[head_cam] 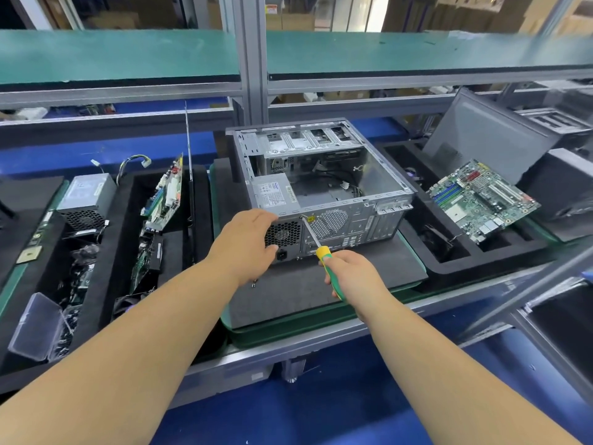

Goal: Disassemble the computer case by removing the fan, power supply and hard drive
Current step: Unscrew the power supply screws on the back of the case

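An open grey computer case [378, 191] lies on its side on a dark foam mat [305, 284], rear panel toward me. A power supply [272, 194] sits in its near left corner, with its fan grille [282, 234] showing at the rear. My left hand [247, 242] grips the case's rear left corner beside that grille. My right hand [349, 271] grips a yellow-and-green screwdriver [324, 255]. Its shaft tip meets the rear panel near a yellow sticker at the top edge. The inside of the case shows loose cables and no motherboard.
A removed motherboard [481, 200] leans in a black tray on the right, with a case side panel [484, 136] behind it. Left trays hold another power supply [86, 197], circuit boards [163, 194], cables and a clear plastic box [35, 326]. A small screw [253, 285] lies on the mat.
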`<state>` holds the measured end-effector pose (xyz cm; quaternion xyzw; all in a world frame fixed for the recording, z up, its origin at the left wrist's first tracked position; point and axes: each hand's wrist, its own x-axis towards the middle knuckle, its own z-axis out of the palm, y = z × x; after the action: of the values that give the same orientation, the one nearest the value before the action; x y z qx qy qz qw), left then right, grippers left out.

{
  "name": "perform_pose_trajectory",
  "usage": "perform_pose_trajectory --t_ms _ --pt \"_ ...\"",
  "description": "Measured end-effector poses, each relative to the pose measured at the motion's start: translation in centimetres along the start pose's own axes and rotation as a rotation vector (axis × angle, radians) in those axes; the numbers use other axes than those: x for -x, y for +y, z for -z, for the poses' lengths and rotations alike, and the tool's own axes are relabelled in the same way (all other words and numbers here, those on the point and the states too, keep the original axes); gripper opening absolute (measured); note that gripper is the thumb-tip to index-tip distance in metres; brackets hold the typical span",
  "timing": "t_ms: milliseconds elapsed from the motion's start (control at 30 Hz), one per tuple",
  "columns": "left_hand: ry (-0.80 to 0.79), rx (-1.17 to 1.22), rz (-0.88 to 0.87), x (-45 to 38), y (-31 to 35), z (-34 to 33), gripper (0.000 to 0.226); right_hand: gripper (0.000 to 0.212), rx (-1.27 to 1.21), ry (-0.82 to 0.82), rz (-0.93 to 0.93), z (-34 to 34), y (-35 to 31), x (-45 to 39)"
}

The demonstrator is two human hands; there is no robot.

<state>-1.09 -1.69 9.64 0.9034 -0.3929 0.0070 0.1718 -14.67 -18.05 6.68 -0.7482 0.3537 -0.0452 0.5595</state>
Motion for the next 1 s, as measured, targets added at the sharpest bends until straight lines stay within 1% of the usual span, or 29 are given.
perform_pose_trajectory --t_ms 400,567,633,733,767,833,900,933,1000 --pt "0.027 -0.003 0.014 -0.3 0.1 -0.1 0.053 0.022 -0.021 -0.008 -0.004 0.0 -0.3 0.2" --pt "0.036 -0.009 0.020 -0.6 0.3 0.1 0.049 0.017 -0.100 -0.020 -0.033 -0.3 -0.1 -0.2" --pt "0.041 -0.016 0.024 -0.9 0.5 0.2 0.048 0.012 -0.234 -0.068 -0.087 -0.7 0.5 -0.2" --pt "0.043 -0.054 0.019 -1.5 0.6 0.3 0.049 0.021 -0.592 -0.195 -0.331 -1.3 1.0 0.0" --pt "0.039 -0.072 0.019 -1.8 0.6 0.2 0.051 0.023 -0.659 -0.227 -0.382 -1.3 0.9 0.0" --pt "0.027 -0.087 0.017 -2.7 0.6 0.0 0.054 0.027 -0.690 -0.311 -0.426 -1.1 0.6 -0.3" --pt "0.006 -0.058 -0.003 -3.7 0.6 -0.2 0.059 0.042 -0.693 -0.393 -0.447 -0.7 0.2 -0.4" --pt "-0.009 -0.041 -0.025 -4.3 0.5 -0.2 0.062 0.047 -0.688 -0.415 -0.448 -0.5 0.0 -0.5" --pt "-0.057 -0.043 -0.091 -5.6 0.5 -0.3 0.067 0.047 -0.662 -0.424 -0.432 -0.2 -0.2 -0.5"
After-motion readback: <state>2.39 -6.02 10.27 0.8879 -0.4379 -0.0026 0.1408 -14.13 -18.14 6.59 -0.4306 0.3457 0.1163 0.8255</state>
